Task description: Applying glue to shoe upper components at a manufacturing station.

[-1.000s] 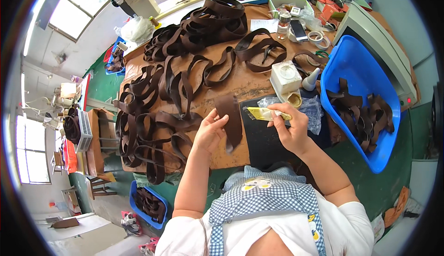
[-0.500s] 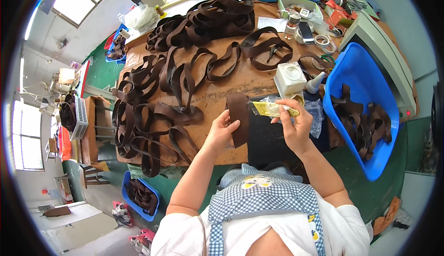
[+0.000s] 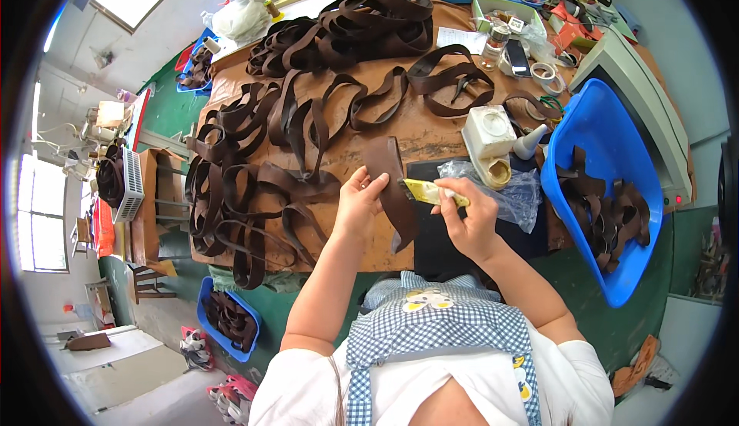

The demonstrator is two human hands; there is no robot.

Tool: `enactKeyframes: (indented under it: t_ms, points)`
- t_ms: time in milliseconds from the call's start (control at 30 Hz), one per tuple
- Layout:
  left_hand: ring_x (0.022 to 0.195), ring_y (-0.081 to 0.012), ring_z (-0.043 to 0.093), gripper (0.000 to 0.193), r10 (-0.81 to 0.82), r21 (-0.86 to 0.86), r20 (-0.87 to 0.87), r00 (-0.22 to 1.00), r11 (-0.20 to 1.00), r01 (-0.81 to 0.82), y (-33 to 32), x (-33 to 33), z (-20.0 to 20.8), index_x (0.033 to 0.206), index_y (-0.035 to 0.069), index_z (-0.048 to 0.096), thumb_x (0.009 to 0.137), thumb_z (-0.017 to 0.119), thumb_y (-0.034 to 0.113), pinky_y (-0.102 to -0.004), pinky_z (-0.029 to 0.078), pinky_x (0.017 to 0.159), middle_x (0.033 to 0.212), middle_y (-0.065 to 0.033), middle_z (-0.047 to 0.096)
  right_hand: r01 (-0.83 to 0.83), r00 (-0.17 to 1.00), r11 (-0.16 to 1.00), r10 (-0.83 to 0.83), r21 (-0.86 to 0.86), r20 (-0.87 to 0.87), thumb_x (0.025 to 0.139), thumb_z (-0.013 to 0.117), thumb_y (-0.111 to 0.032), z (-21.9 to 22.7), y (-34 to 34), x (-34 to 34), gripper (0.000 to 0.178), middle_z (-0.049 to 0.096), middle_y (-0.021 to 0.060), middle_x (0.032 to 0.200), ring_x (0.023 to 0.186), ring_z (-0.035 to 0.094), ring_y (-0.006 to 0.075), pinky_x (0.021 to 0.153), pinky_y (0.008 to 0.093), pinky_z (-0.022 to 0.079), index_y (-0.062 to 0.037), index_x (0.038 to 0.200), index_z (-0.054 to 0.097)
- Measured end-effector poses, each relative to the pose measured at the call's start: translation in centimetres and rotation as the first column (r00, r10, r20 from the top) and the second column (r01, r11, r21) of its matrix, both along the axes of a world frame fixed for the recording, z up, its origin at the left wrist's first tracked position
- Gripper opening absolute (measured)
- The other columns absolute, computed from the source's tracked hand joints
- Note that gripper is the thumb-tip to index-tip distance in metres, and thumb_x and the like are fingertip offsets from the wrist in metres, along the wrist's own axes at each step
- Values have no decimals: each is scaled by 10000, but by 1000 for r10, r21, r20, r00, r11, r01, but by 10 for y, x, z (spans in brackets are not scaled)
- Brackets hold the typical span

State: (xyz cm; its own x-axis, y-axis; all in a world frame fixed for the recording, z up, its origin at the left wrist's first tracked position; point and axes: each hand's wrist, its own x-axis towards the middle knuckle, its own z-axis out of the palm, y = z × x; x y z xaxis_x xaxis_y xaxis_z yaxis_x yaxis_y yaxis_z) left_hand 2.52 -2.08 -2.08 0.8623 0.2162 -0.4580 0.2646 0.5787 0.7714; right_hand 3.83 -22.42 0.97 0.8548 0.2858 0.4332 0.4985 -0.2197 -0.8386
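Note:
My left hand (image 3: pixel 359 201) pinches a dark brown strap piece (image 3: pixel 385 160) between thumb and fingers, with the strap's lower end hanging down in a curve. My right hand (image 3: pixel 471 224) is closed around a flat yellow-handled brush (image 3: pixel 428 192). The brush's dark tip meets the strap's right edge, or lies very close to it; I cannot tell which. Under and right of the hands lies a black sheet (image 3: pixel 446 247) on the brown-covered table (image 3: pixel 346 153). A white square container (image 3: pixel 488 135) and a small open pot (image 3: pixel 497 172) stand just beyond my right hand.
Long looped brown straps (image 3: pixel 369 30) cover the table's left and far parts. A blue basin (image 3: pixel 566 160) holding strap pieces stands at the right. Crumpled clear plastic (image 3: pixel 519 199), a white nozzle bottle (image 3: pixel 530 143), a phone (image 3: pixel 517 57) and tape rolls (image 3: pixel 546 74) lie nearby.
The strap in my left hand has tilted, and its lower end has swung right. My right hand has moved left and slightly down, with the brush angled across the strap's edge.

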Motion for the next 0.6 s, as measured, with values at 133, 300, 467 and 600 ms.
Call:
enactKeyframes:
  t_ms: [133, 300, 467, 600]
  points:
    - [892, -126, 662, 172, -24, -101, 24, 999, 995, 27, 17, 4, -5, 1082, 40, 582, 923, 633, -3, -253, 565, 747, 1013, -31, 643, -117, 975, 991, 128, -67, 181, 863, 601, 45, 2, -6, -1, 229, 675, 128, 828, 643, 688, 198, 569, 282, 534, -3, 1084, 637]
    - [897, -127, 661, 161, 5, -163, -9, 1000, 987, -6, 27, 5, -8, 1063, 50, 584, 926, 612, -28, -258, 564, 767, 1004, -32, 648, -188, 954, 972, 214, -140, 209, 814, 645, 19, 4, -17, 0, 265, 672, 108, 842, 671, 660, 258, 586, 331, 524, -35, 1074, 634]
    - [878, -142, 677, 191, -10, -146, 43, 999, 989, 16, 25, 6, -5, 1102, 37, 585, 923, 615, -23, -262, 576, 742, 1031, -51, 654, -223, 937, 961, 258, -164, 234, 790, 665, 10, 10, -20, 2, 263, 656, 99, 814, 656, 646, 268, 584, 332, 519, -43, 1048, 646]
    - [894, -152, 684, 267, -69, 5, 31, 997, 998, 69, 19, 4, -10, 1183, 10, 568, 925, 635, 20, -280, 596, 735, 1065, -52, 647, -202, 932, 965, 241, -167, 271, 805, 666, -6, 9, -14, 12, 235, 646, 88, 806, 650, 639, 266, 578, 339, 510, -53, 1034, 645]
